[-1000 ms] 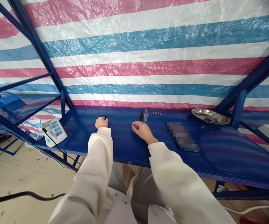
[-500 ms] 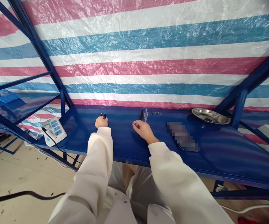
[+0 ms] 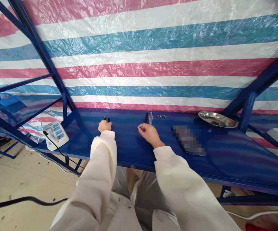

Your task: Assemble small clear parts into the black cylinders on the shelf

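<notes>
My left hand (image 3: 104, 125) is a closed fist resting on the blue shelf (image 3: 129, 147), with two small dark tips (image 3: 106, 118) sticking up out of it. My right hand (image 3: 148, 133) rests on the shelf a little to the right, fingers curled in a pinch on a tiny thing I cannot make out. Just beyond it stand a small dark piece and several small clear vials (image 3: 149, 118). A short row of tiny metal parts (image 3: 161, 116) lies to their right. White sleeves cover both arms.
A round metal dish (image 3: 216, 119) sits at the shelf's back right beside a blue upright (image 3: 246, 110). A flat blurred item (image 3: 188, 140) lies right of my right hand. A white power strip (image 3: 56, 135) lies at the left end. A striped tarp hangs behind.
My right hand has drawn its fingers in slightly and shifted a touch to the right. The left hand has stayed still.
</notes>
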### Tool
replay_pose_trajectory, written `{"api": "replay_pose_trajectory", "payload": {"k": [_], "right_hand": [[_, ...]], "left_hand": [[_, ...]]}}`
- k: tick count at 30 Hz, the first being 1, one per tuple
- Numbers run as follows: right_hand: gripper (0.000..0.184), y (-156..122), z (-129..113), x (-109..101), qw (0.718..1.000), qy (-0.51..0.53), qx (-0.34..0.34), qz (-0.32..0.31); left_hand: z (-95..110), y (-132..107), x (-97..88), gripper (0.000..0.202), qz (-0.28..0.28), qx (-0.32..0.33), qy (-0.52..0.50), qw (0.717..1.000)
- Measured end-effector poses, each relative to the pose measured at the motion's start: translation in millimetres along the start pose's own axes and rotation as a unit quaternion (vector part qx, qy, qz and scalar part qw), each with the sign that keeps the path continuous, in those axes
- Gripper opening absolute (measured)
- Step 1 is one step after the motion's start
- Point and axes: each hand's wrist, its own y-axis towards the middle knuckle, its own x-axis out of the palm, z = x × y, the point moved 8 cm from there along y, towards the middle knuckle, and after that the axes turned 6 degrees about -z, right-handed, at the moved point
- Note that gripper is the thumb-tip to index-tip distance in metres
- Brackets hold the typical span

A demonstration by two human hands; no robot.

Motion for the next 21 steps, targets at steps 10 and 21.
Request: {"api": "replay_pose_trajectory", "payload": {"k": [10,21], "right_hand": [[0.02,-7,49,-10,0.963,-0.119,0.239,-0.018],[0.023,-8,70,-13,0.949,-0.144,0.28,0.028]], "left_hand": [[67,-48,8.3,0.029,-0.06,0.23,0.101,0.966],[161,-140,75.3,0.062,-0.121,0.492,0.212,0.836]]}}
